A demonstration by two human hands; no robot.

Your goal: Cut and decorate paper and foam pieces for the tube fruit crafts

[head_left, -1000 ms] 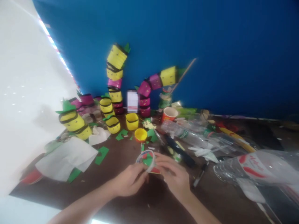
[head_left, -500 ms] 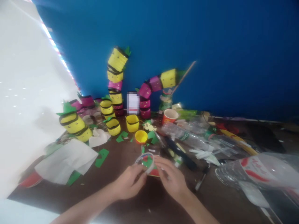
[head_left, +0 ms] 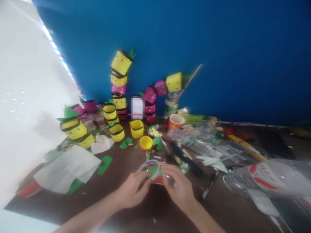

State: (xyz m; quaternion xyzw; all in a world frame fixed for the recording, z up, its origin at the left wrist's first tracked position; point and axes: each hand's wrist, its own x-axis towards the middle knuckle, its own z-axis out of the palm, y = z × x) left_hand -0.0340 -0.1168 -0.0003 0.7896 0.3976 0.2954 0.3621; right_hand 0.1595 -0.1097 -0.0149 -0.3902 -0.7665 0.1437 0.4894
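Observation:
My left hand (head_left: 136, 189) is closed on the near side of a pale ring, apparently a roll of tape (head_left: 157, 173), tilted up above the table. The fingertips of my right hand (head_left: 179, 184) reach the ring's right edge. These fingers are curled, and a small shiny bit shows under them; what they pinch is blurred. Through and below the ring a green piece (head_left: 152, 167) and a red piece (head_left: 159, 180) show, partly covered by the hands. Just beyond stands a small yellow cup (head_left: 146, 143).
Yellow and magenta segmented figures (head_left: 119, 81) stand along the blue wall (head_left: 218, 48). Left lie a white sheet (head_left: 66, 168) and green scraps (head_left: 105, 164). To the right are a red paper cup (head_left: 176, 121), a clear bottle (head_left: 194, 142), a large bottle (head_left: 272, 176) and a marker (head_left: 210, 184).
The view has shifted slightly. Both hands keep nearly the same place around the ring, which looks tipped a little differently.

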